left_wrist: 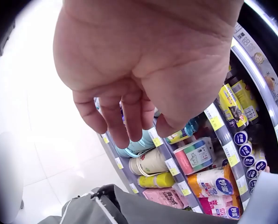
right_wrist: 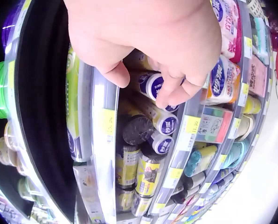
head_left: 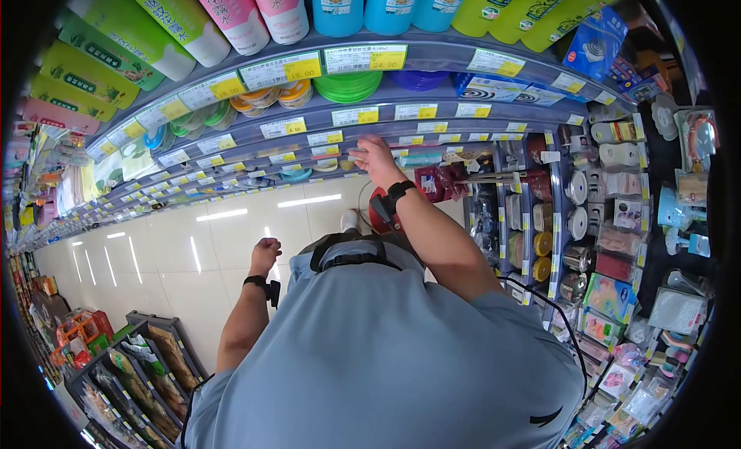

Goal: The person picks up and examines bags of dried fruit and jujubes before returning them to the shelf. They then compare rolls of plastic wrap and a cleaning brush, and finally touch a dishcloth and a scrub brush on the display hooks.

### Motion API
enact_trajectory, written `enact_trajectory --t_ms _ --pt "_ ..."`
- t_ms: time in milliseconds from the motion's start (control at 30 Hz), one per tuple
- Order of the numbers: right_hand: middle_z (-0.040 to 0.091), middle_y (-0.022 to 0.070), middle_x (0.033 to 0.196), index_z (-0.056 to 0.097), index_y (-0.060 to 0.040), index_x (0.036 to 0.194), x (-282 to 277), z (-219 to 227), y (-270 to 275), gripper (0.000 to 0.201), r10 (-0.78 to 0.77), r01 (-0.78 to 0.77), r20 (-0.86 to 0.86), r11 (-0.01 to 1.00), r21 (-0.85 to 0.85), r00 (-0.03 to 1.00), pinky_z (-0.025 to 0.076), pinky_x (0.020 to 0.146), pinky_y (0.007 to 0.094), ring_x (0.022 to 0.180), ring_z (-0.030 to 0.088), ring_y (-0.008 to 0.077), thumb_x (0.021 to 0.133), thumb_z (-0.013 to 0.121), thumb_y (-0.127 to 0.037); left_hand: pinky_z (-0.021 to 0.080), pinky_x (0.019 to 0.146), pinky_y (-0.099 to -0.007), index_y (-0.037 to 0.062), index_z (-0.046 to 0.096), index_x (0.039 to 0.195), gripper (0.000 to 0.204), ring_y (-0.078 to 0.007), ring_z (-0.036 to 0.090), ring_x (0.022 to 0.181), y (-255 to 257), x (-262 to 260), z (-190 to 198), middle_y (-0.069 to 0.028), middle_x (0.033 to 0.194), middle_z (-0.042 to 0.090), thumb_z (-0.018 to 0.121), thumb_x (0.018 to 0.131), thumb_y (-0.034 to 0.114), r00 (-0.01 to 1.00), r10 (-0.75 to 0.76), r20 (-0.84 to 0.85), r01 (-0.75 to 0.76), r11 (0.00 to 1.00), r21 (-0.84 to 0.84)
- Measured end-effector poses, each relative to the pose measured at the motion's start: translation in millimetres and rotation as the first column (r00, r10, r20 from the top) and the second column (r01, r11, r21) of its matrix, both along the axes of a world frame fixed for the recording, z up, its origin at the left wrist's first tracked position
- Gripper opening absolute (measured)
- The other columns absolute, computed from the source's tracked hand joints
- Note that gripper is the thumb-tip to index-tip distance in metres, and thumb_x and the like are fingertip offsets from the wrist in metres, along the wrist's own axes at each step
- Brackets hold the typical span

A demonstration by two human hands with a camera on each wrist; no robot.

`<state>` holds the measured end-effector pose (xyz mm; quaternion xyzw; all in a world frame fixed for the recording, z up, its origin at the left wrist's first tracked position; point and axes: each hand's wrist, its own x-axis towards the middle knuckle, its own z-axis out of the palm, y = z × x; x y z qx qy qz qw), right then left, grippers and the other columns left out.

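My right hand (head_left: 376,162) is at the front of the shelving, reaching between two shelf edges. Its thumb and fingers (right_wrist: 172,86) are bent and spread around the end of a white-and-blue capped roll (right_wrist: 154,86); the fingers overlap that end in the right wrist view. More rolls (right_wrist: 168,125) with blue-and-white round ends lie beside and below it. Yellow-and-black packages (right_wrist: 148,177) stand next to the rolls. Low at my side hangs my left hand (head_left: 266,254), fingers loosely curled, nothing in it. Its palm (left_wrist: 143,56) fills the top of the left wrist view.
Price-tagged shelf edges (right_wrist: 104,135) run close around the right hand. Bottles (head_left: 337,9) line the upper shelf, with green plastic lids (head_left: 347,86) below. Hanging goods (head_left: 617,206) are on the right. A low rack (head_left: 143,372) stands behind on the left, across the tiled floor (head_left: 177,287).
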<state>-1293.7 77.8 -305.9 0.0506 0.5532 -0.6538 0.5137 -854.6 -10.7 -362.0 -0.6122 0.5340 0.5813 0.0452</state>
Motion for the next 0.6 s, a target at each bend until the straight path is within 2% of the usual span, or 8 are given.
enact_trajectory --t_ms 133,200,300,433,500,533,600 --pt "0.065 0.0049 0.111 0.057 -0.0080 0.124 -4 -9 0 0.033 0.079 -0.075 -0.039 0.992 0.098 0.996 0.051 0.071 0.0330 0.098 0.069 0.0211 0.095 0.066 -0.021 0.055 0.072 -0.0313 -0.0030 0.066 0.117 0.031 -0.0207 0.073 0.084 -4 -3 -2 -0.0087 0.100 0.072 0.066 0.093 0.017 1.000 0.011 -0.029 -0.011 1.000 -0.008" --pt "0.066 0.0049 0.104 0.061 -0.0058 0.119 4 -9 2 0.029 0.200 -0.184 -0.109 0.972 0.144 0.974 0.049 0.063 0.0294 0.088 0.069 0.0190 0.094 0.067 -0.020 0.055 0.070 -0.0311 -0.0014 0.067 0.116 0.029 -0.0203 0.073 0.083 -4 -7 0 -0.0080 0.099 0.072 0.067 0.093 0.017 0.999 0.016 -0.032 -0.016 1.000 -0.003" --pt "0.066 0.0063 0.103 0.064 -0.0043 0.115 16 6 -4 0.027 0.156 -0.137 -0.203 0.985 0.104 0.967 0.048 0.061 0.0278 0.080 0.067 0.0168 0.093 0.067 -0.020 0.053 0.068 -0.0304 0.0006 0.067 0.115 0.027 -0.0196 0.073 0.083 -3 -9 -2 -0.0072 0.098 0.072 0.068 0.094 0.018 0.999 0.011 -0.039 -0.011 1.000 0.010" --pt "0.068 0.0063 0.099 0.067 -0.0024 0.113 7 -2 -14 0.026 0.201 -0.169 -0.251 0.975 0.142 0.947 0.049 0.061 0.0276 0.079 0.065 0.0145 0.092 0.067 -0.018 0.052 0.066 -0.0303 0.0017 0.067 0.115 0.027 -0.0189 0.073 0.083 -4 -10 6 -0.0066 0.097 0.072 0.068 0.094 0.018 0.999 0.007 -0.036 -0.007 1.000 0.006" --pt "0.069 0.0056 0.095 0.068 -0.0002 0.110 2 -14 -14 0.026 0.247 -0.177 -0.391 0.962 0.208 0.887 0.049 0.060 0.0278 0.077 0.065 0.0130 0.091 0.067 -0.017 0.052 0.065 -0.0304 0.0021 0.067 0.116 0.027 -0.0183 0.073 0.083 -5 -9 8 -0.0061 0.095 0.072 0.068 0.094 0.018 1.000 0.003 -0.018 -0.003 1.000 0.001" --pt "0.069 0.0056 0.095 0.068 -0.0002 0.110 1 -14 -11 0.026 0.245 -0.175 -0.391 0.963 0.207 0.887 0.049 0.060 0.0278 0.077 0.065 0.0130 0.091 0.067 -0.017 0.052 0.065 -0.0304 0.0021 0.067 0.116 0.027 -0.0183 0.073 0.083 -6 -7 6 -0.0061 0.095 0.072 0.068 0.094 0.018 1.000 0.001 -0.018 -0.001 1.000 0.000" --pt "0.068 0.0031 0.098 0.067 -0.0078 0.113 0 -14 5 0.025 0.251 -0.204 -0.317 0.963 0.176 0.914 0.050 0.069 0.0275 0.088 0.068 0.0143 0.093 0.068 -0.023 0.052 0.065 -0.0307 0.0022 0.067 0.115 0.027 -0.0180 0.072 0.084 -7 -2 1 -0.0058 0.095 0.072 0.068 0.093 0.018 1.000 0.008 0.006 -0.008 1.000 -0.003"
